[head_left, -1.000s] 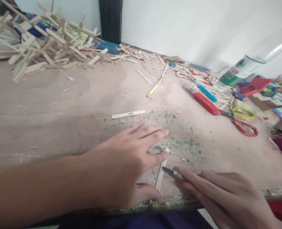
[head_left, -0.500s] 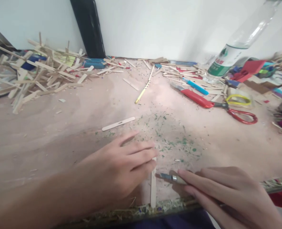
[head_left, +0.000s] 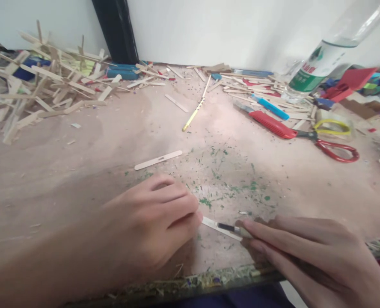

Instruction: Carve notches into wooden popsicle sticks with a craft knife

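My left hand (head_left: 158, 218) is closed on the left end of a flat wooden stick (head_left: 220, 227), which lies slanted on the table near the front edge. In my right hand (head_left: 308, 248) is a craft knife (head_left: 238, 231), its blade pointing left and lying over the stick. The stick's right end reaches close to my right fingertips. Beyond my left hand rests another wooden stick (head_left: 158, 160) with a small slot in its middle. Green shavings (head_left: 235, 184) are scattered on the tabletop between and beyond the hands.
Piled wooden sticks (head_left: 51, 85) stand at the back left. A yellow stick (head_left: 194, 112) lies mid-table. Toward the right are a red-handled cutter (head_left: 271, 125), scissors (head_left: 337, 150), a blue pen (head_left: 270, 107) and a plastic bottle (head_left: 315, 68). The table's front edge (head_left: 209, 280) holds debris.
The stick at my left fingers has turned from pointing toward the front edge to slanting right. The knife blade is now over it. My left fingers have drawn together. The view has shifted slightly.
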The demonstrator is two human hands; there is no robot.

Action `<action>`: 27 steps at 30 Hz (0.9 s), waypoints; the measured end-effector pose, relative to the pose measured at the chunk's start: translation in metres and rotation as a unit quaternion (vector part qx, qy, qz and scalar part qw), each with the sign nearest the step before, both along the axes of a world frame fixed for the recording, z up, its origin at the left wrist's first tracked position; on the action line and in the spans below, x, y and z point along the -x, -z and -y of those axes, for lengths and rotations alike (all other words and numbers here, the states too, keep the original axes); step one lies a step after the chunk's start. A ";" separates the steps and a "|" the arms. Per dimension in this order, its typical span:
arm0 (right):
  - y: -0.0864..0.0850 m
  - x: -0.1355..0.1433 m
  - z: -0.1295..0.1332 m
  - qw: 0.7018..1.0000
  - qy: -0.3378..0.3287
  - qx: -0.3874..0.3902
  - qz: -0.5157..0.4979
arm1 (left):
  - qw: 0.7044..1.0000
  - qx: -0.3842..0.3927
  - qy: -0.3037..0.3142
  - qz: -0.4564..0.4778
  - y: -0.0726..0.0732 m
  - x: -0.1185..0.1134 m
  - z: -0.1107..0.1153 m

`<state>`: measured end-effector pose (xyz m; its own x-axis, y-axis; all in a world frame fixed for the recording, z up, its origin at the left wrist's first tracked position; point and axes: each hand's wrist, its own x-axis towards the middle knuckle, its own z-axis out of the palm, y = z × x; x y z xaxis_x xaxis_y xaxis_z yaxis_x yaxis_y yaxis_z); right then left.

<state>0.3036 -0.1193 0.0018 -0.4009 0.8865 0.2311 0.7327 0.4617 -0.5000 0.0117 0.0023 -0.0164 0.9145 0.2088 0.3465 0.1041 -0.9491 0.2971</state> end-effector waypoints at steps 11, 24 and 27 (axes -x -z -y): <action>-0.006 -0.013 -0.008 0.995 -0.080 0.023 0.061 | 1.000 -0.007 0.002 0.009 0.000 -0.003 0.005; 0.006 -0.005 -0.002 0.998 -0.050 0.031 0.002 | 1.000 0.008 -0.007 0.001 0.011 -0.002 0.004; 0.007 -0.008 -0.003 0.996 -0.072 0.008 0.047 | 1.000 0.008 -0.007 0.011 0.010 -0.003 0.004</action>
<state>0.3118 -0.1166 -0.0050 -0.5429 0.8220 0.1718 0.7040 0.5570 -0.4407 0.0146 -0.0013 -0.0260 0.9036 0.2263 0.3638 0.1096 -0.9429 0.3144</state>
